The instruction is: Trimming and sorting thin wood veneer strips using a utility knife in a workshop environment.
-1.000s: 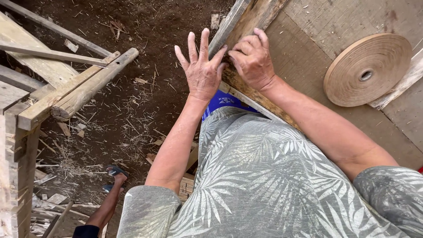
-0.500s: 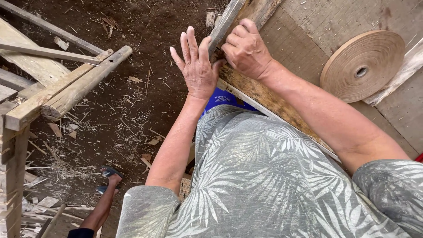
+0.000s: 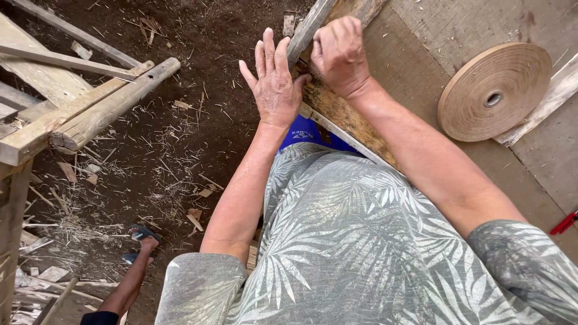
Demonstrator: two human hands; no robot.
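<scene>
Left hand [image 3: 276,84] flat and spread, fingers apart and pointing up-frame, palm pressed against the side edge of a wooden panel [image 3: 415,78], holding nothing. Right hand [image 3: 339,53] curled into a loose fist on the same edge, just beside the left, fingers folded down over the rim and a thin grey wooden strip [image 3: 308,30] that runs along it; cannot tell if anything small is pinched inside, fingertips hidden. The two hands nearly touch at the left thumb side. Panel edge is worn, dark and splintered, runs diagonally from top centre down toward the person's lap. Panel lies on the bench, its brown face takes up the upper right. On it, well apart from the hands, a flat roll of tan edge-banding tape [image 3: 494,90] with a small centre hole, a pale wood slat [image 3: 551,102] touching its right side. Red tool tip [image 3: 565,222] at far right edge. Left of frame: rough timber frame [image 3: 78,114] over a dirt floor [image 3: 198,120] littered with shavings. Another person's leg in a sandal [image 3: 139,238] bottom left
</scene>
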